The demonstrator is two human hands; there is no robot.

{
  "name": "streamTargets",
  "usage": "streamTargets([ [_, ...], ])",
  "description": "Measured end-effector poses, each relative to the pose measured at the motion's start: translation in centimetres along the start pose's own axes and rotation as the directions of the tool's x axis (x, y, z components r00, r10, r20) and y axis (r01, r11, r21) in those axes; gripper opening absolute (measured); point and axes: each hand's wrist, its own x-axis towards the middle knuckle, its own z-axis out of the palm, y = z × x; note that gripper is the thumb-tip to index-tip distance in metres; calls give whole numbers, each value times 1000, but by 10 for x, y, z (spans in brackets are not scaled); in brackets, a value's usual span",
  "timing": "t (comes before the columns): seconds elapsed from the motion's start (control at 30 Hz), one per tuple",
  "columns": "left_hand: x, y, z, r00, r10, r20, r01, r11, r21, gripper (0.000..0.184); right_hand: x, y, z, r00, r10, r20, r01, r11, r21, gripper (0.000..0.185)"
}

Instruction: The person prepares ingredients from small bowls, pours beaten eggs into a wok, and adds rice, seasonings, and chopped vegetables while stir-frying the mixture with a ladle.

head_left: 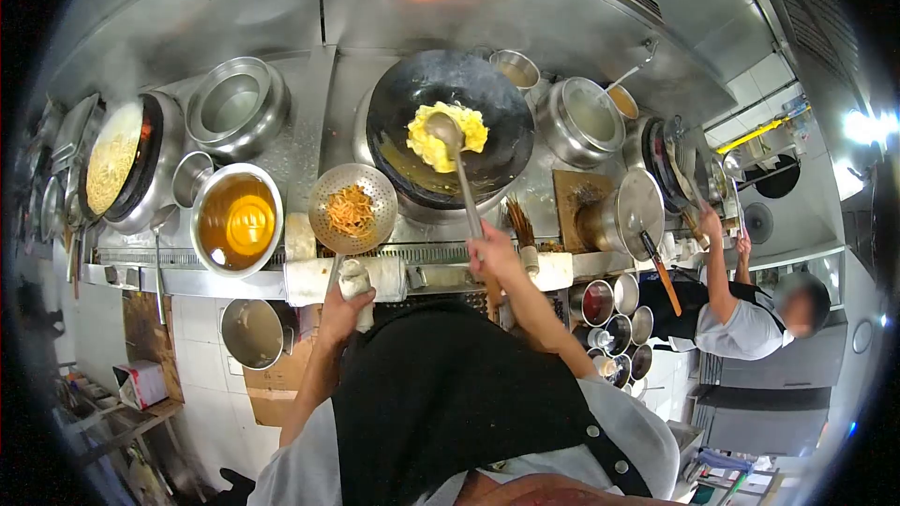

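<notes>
Black metal curves around ragged yellow, egg-like food [475,136] in a wide round wok [412,75], where the round bowl of a long-handled steel ladle [466,186] hides the middle of the mass. The person's right hand [495,255] is closed around the ladle's handle, covering part of it. The left hand [344,312] is clenched on a bunched white cloth [356,278]; what the cloth wraps is hidden, and whether those fingers also grip the round perforated steel skimmer [325,189], its handle running down to them, I cannot tell from here. Orange-brown shreds [350,211] cover many of the skimmer's holes. Steam softens the pale heaped food [114,161] at far left, and the dark edge of view cuts off the pans beyond. Nearer, a silver metal bowl [232,273] holds amber liquid [246,215]. A stiff brown bristle brush [518,222] stands just beside the right hand. Farther right, a deep steel pot [600,223] stands between the wok and a second person in white and black [741,330], head blurred
</notes>
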Motion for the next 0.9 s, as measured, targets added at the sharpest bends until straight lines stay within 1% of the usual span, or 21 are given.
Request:
streamTargets([
  [0.07, 7, -19, -4, 998, 44, -38, -39, 990, 133, 49, 34, -8, -18, 1000, 27, -8, -27, 999, -20, 56],
  [0.13, 4, -14, 0, 999, 33, -37, -27, 990, 136, 47, 62, -16, -22, 985, -165, -39, 155, 968, -195, 54],
  [0.17, 3, -9, 1, 999, 25, -36, -19, 990, 140, 46, 62, -10, -18, 959, -244, -146, 183, 923, -340, 54],
  [0.2, 4, -6, 3, 999, 34, -38, -28, 989, 143, 46, 55, -2, -11, 957, -252, -143, 192, 921, -338, 54],
  [0.27, 5, -7, 6, 998, 59, -34, -60, 998, -36, 41, 28, 27, 1, 941, -258, -219, 183, 932, -312, 68],
  [0.3, 7, -9, 7, 998, 60, -33, -61, 997, -37, 41, 6, 13, 11, 973, -192, -132, 165, 968, -188, 69],
  [0.33, 11, -12, 7, 997, 81, -8, -82, 992, -101, 43, 10, 9, 6, 972, -192, -135, 165, 968, -189, 69],
  [0.4, 16, -19, 9, 995, 98, 17, -94, 982, -164, 44, 27, -8, -14, 1000, 1, -31, -2, 999, -47, 65],
  [0.43, 19, -21, 10, 994, 96, 60, -89, 990, -110, 42, 42, -16, -22, 990, -129, 61, 138, 974, -179, 66],
  [0.47, 23, -21, 10, 990, 94, 103, -88, 995, -54, 40, 53, 1, -25, 990, -128, 60, 137, 975, -175, 66],
  [0.5, 23, -17, 14, 990, 93, 104, -88, 995, -48, 40, 70, 27, -30, 955, -281, -96, 227, 898, -376, 66],
  [0.53, 25, -10, 24, 995, 2, 97, 7, 995, -98, 36, 70, 23, -20, 866, -453, -211, 265, 775, -574, 67],
  [0.57, 27, -3, 35, 992, -87, 93, 100, 983, -151, 34, 51, 28, -14, 908, -345, -238, 223, 878, -423, 64],
  [0.6, 29, 7, 46, 992, -85, 92, 98, 984, -152, 34, 35, 19, -11, 907, -347, -236, 226, 878, -423, 64],
  [0.67, 33, 27, 63, 975, -167, 149, 208, 922, -327, 23, 9, 7, -18, 997, -55, -58, 46, 988, -144, 65],
  [0.7, 51, 15, 67, 976, -149, 157, 184, 954, -235, 29, 9, -11, -30, 1000, -16, -14, 11, 956, -293, 73],
  [0.73, 65, 10, 74, 975, -155, 159, 189, 955, -231, 29, 12, -6, -34, 1000, -12, -17, 7, 957, -289, 73],
  [0.77, 79, 11, 84, 972, -170, 164, 215, 924, -317, 36, 21, -1, -37, 962, -257, -92, 191, 876, -443, 71],
  [0.8, 97, 14, 92, 969, -180, 169, 235, 885, -403, 43, 29, 0, -40, 860, -496, -119, 337, 728, -597, 70],
  [0.83, 115, 16, 96, 970, -180, 165, 234, 884, -405, 43, 12, -27, -30, 839, -521, -159, 389, 777, -495, 68],
  [0.9, 146, 19, 106, 957, -200, 211, 265, 899, -349, 58, -12, -45, -27, 825, -526, -207, 374, 783, -497, 68],
])
